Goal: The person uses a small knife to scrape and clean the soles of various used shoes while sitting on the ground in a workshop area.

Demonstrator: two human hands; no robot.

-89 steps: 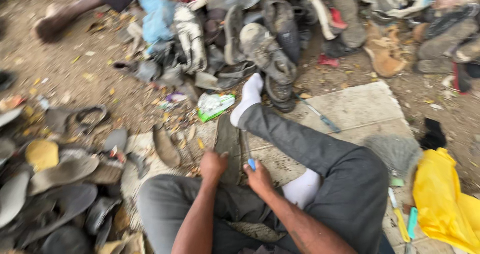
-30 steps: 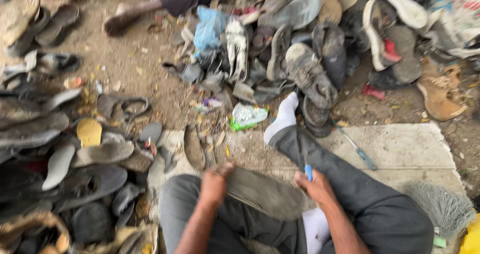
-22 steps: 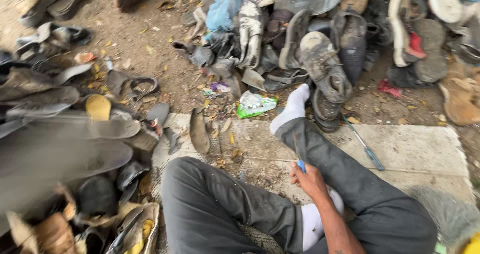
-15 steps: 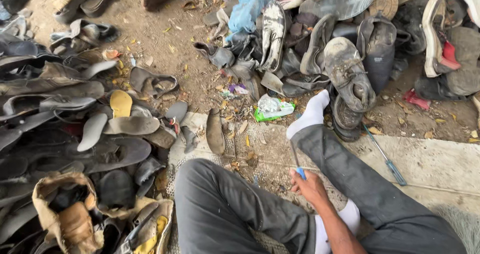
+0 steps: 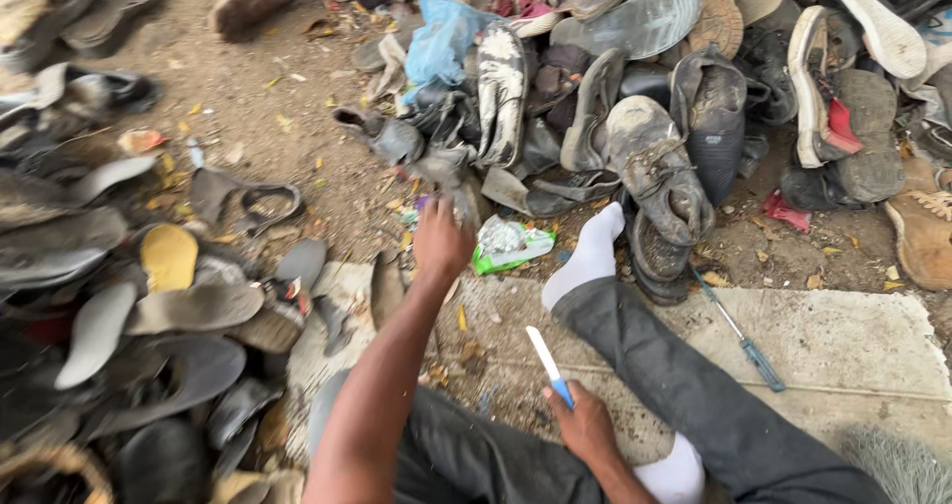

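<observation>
I read my right hand [image 5: 585, 427] closed around a blue-handled knife [image 5: 548, 365], blade idle, while my left hand [image 5: 441, 238] extends forward onto a dark sole scrap [image 5: 466, 204] at the shoe pile [image 5: 635, 127], grip indeterminate; nothing yet retrieved or cut.
</observation>
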